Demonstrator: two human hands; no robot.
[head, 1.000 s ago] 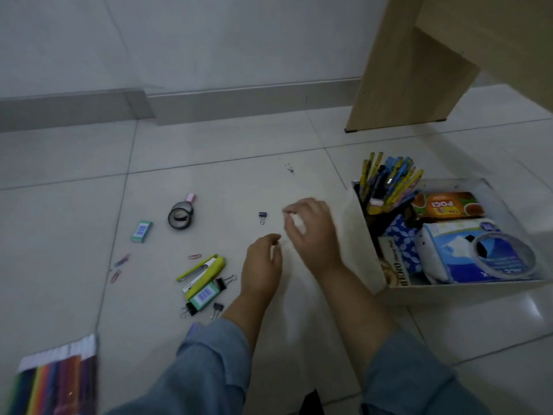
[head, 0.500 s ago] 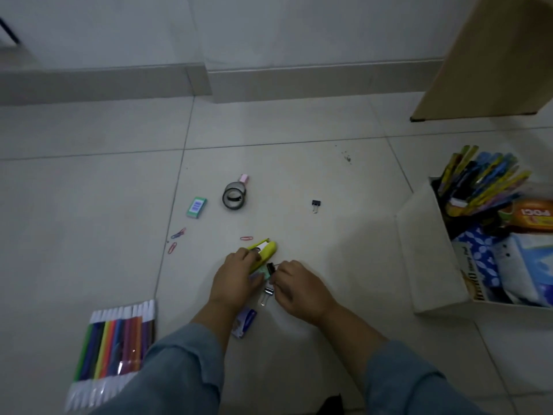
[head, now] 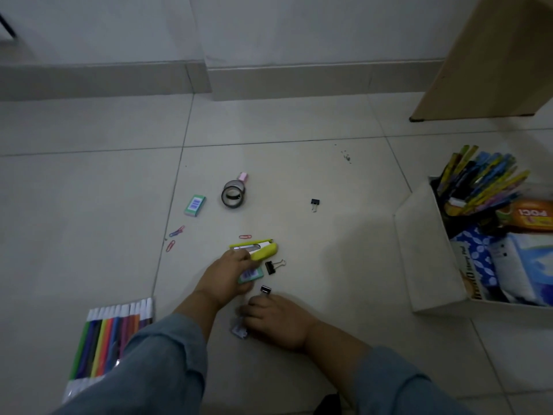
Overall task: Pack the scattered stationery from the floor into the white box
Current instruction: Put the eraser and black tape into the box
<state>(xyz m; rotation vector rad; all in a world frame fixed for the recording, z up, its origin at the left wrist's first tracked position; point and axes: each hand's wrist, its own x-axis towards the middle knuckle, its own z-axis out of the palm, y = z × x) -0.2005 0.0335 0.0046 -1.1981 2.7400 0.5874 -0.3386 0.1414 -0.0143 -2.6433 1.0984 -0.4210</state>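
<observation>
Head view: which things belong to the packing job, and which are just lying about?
Job: white box; stapler, gripped by left hand; packet under the curled fingers of the right hand; green boxes; tape rolls; binder clips; paper clips; markers.
Lying about: wooden leg; skirting; dark specks on the floor.

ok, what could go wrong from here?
1. Left hand grips the yellow stapler by one end, small green box under the palm; either could slip before reaching the white box.
2. Right hand pinches the small packet with fingertips; that grip may fail.
3. Binder clips and paper clips lie scattered on dim tiles; easy to overlook.
</observation>
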